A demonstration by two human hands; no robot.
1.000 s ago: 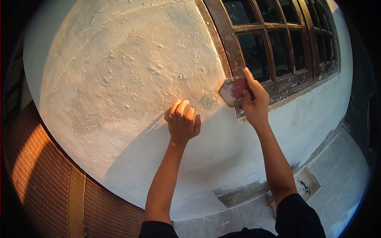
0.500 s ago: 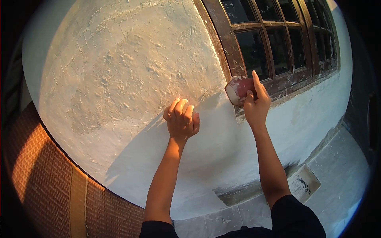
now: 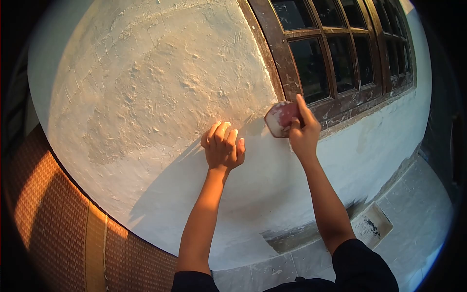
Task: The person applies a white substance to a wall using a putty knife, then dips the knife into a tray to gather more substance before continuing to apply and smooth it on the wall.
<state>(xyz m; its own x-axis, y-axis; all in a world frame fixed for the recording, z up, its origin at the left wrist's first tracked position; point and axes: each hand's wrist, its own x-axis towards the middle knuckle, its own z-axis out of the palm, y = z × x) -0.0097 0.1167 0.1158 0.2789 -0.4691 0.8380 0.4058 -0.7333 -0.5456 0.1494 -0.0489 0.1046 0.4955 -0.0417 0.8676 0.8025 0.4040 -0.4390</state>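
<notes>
My right hand [image 3: 305, 134] grips a flat reddish scraper [image 3: 282, 118] smeared with pale plaster, its index finger stretched along the top. The scraper is at the lower left corner of the brown window frame [image 3: 279, 58], over the wall's edge there. My left hand [image 3: 223, 148] rests against the white wall [image 3: 194, 194] to the left and a little lower, its fingers bent and slightly apart, with nothing in it. Above that hand lies a rough patch of plaster [image 3: 146, 87].
Glass panes [image 3: 309, 63] fill the window at the upper right. A pale tray [image 3: 373, 226] with dark marks stands low at the right on grey tiles [image 3: 413, 204]. Woven orange-brown matting [image 3: 58, 214] covers the lower left.
My right hand has moved left and slightly down with the scraper, away from the window and onto the wall beside its corner. My left hand has stayed in place.
</notes>
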